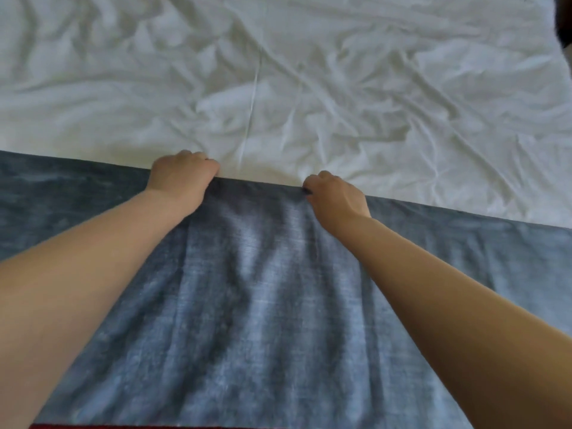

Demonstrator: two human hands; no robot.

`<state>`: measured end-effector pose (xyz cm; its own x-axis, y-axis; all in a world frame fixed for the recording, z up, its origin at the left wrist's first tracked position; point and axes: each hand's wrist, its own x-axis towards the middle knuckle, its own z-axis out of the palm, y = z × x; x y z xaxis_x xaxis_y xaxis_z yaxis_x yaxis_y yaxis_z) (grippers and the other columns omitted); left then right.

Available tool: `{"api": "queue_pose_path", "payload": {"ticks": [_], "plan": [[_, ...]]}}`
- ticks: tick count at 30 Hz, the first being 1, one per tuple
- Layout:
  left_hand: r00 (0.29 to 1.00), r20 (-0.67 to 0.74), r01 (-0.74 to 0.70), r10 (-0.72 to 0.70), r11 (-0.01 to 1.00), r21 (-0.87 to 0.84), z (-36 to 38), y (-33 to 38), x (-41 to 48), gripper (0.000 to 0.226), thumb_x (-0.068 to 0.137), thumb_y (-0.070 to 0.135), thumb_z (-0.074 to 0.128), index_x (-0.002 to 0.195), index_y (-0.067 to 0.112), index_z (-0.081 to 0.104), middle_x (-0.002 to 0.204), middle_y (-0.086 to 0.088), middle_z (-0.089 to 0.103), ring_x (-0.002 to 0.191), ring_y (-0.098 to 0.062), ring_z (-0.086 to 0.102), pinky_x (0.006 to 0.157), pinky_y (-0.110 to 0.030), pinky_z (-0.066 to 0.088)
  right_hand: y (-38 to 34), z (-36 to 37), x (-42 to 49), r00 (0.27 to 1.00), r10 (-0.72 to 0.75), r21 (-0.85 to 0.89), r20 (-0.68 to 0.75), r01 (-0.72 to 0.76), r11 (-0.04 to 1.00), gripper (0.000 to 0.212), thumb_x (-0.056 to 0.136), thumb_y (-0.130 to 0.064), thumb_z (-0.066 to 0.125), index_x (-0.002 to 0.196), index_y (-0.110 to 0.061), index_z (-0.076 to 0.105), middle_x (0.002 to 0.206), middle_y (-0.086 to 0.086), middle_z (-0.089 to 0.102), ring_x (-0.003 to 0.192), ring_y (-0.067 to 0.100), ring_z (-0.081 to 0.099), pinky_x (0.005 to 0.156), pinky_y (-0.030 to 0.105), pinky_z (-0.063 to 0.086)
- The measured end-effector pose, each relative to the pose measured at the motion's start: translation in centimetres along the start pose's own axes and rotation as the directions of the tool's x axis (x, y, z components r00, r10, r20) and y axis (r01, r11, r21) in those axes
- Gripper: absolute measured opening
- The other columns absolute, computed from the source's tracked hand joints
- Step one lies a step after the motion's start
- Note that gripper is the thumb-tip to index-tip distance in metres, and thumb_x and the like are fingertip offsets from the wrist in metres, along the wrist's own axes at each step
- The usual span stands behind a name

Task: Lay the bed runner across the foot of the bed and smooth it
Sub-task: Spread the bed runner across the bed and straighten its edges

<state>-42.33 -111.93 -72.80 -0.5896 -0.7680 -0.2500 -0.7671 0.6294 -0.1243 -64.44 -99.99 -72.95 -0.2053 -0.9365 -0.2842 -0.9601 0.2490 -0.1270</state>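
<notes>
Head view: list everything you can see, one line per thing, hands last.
bed runner: one, blue-grey, across the near part of the bed, rippled between the hands
sheet: one, white, creased, beyond the runner's far edge
red strip: one, red, bottom edge of the view; cannot tell what it is
dark shape: one, dark, top right corner; cannot tell what it is
left hand: one, grips the runner's far edge
right hand: one, pinches the runner's far edge

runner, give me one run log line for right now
step: laying runner | left hand: grips far edge | right hand: pinches far edge | runner: creased between hands | sheet: wrinkled
</notes>
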Motion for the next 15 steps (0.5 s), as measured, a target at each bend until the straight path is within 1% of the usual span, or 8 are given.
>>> {"api": "queue_pose_path", "payload": {"ticks": [2, 3, 5, 7, 8, 10, 12, 15], "plan": [[1.0, 0.018, 0.025, -0.025, 1.0, -0.003, 0.5, -1.1, 0.5, 0.023, 0.084, -0.004, 0.056, 0.1, 0.011, 0.063, 0.105, -0.009, 0.06, 0.092, -0.028, 0.056, 0.06, -0.03, 0.039, -0.5, 0.4, 0.8, 1.0, -0.001, 0.02, 0.001, 0.001, 1.0, 0.012, 0.095, -0.014, 0.048, 0.102, -0.013, 0.057, 0.102, 0.005, 0.05, 0.08, 0.027, 0.057, 0.065, 0.037, 0.049], [0.999, 0.025, 0.034, -0.034, 0.999, 0.002, 0.6, -1.4, 0.7, 0.022, 0.082, -0.006, 0.056, 0.096, 0.009, 0.064, 0.101, -0.01, 0.06, 0.088, -0.029, 0.057, 0.058, -0.029, 0.035, -0.6, 0.6, 1.2, 1.0, 0.001, 0.016, -0.001, -0.001, 1.0, 0.012, 0.095, -0.014, 0.048, 0.101, -0.012, 0.058, 0.101, 0.005, 0.05, 0.078, 0.027, 0.056, 0.064, 0.037, 0.048], [0.999, 0.024, 0.027, -0.028, 0.999, 0.03, 0.7, -1.7, 1.2, 0.026, 0.074, -0.012, 0.056, 0.09, 0.008, 0.064, 0.095, -0.009, 0.06, 0.081, -0.028, 0.057, 0.054, -0.027, 0.03, -0.6, 0.8, 1.9, 1.0, 0.014, -0.013, -0.025, -0.014, 1.0, 0.014, 0.091, -0.006, 0.046, 0.096, -0.011, 0.058, 0.097, 0.005, 0.049, 0.072, 0.026, 0.054, 0.059, 0.034, 0.044], [0.999, 0.023, 0.022, -0.023, 0.999, 0.025, 0.7, -1.8, 1.8, 0.028, 0.072, -0.014, 0.055, 0.086, 0.008, 0.065, 0.092, -0.009, 0.061, 0.077, -0.027, 0.057, 0.053, -0.027, 0.032, -0.5, 0.8, 2.4, 0.998, 0.029, -0.037, -0.047, -0.03, 0.999, 0.019, 0.087, -0.002, 0.044, 0.093, -0.013, 0.058, 0.095, 0.004, 0.05, 0.073, 0.028, 0.055, 0.06, 0.034, 0.042], [0.999, 0.025, 0.025, -0.024, 1.0, -0.016, 0.7, -2.0, 2.0, 0.026, 0.074, -0.011, 0.054, 0.086, 0.009, 0.065, 0.092, -0.009, 0.062, 0.077, -0.028, 0.057, 0.054, -0.027, 0.034, -0.5, 0.9, 2.5, 0.998, 0.038, -0.033, -0.046, -0.04, 0.999, 0.019, 0.087, -0.003, 0.044, 0.093, -0.014, 0.058, 0.096, 0.004, 0.05, 0.075, 0.028, 0.055, 0.062, 0.034, 0.043], [0.998, 0.045, 0.04, -0.035, 0.993, -0.114, 0.5, -2.4, 2.3, 0.021, 0.079, 0.0, 0.053, 0.086, 0.013, 0.068, 0.093, -0.008, 0.066, 0.079, -0.028, 0.06, 0.058, -0.028, 0.041, -0.6, 1.3, 2.5, 0.996, 0.076, 0.024, -0.038, -0.075, 0.997, 0.015, 0.087, -0.008, 0.046, 0.092, -0.016, 0.059, 0.097, 0.003, 0.051, 0.077, 0.028, 0.056, 0.065, 0.035, 0.047], [0.998, 0.058, 0.031, -0.022, 0.985, -0.168, 0.3, -2.9, 2.1, 0.018, 0.079, 0.012, 0.054, 0.088, 0.018, 0.069, 0.092, -0.003, 0.067, 0.082, -0.026, 0.061, 0.061, -0.028, 0.044, -0.5, 1.6, 2.4, 0.992, 0.117, 0.102, -0.047, -0.112, 0.988, 0.014, 0.085, -0.012, 0.047, 0.088, -0.019, 0.058, 0.097, 0.0, 0.051, 0.077, 0.026, 0.055, 0.063, 0.034, 0.045], [0.996, 0.082, -0.012, 0.024, 0.989, -0.148, 0.0, -3.9, 1.9, 0.013, 0.081, 0.017, 0.058, 0.088, 0.023, 0.067, 0.091, 0.003, 0.066, 0.085, -0.024, 0.061, 0.063, -0.028, 0.043, -0.2, 1.3, 2.8, 0.995, 0.099, 0.082, -0.033, -0.096, 0.992, 0.011, 0.086, -0.017, 0.05, 0.089, -0.02, 0.06, 0.099, -0.001, 0.052, 0.08, 0.025, 0.056, 0.065, 0.032, 0.044]]}}
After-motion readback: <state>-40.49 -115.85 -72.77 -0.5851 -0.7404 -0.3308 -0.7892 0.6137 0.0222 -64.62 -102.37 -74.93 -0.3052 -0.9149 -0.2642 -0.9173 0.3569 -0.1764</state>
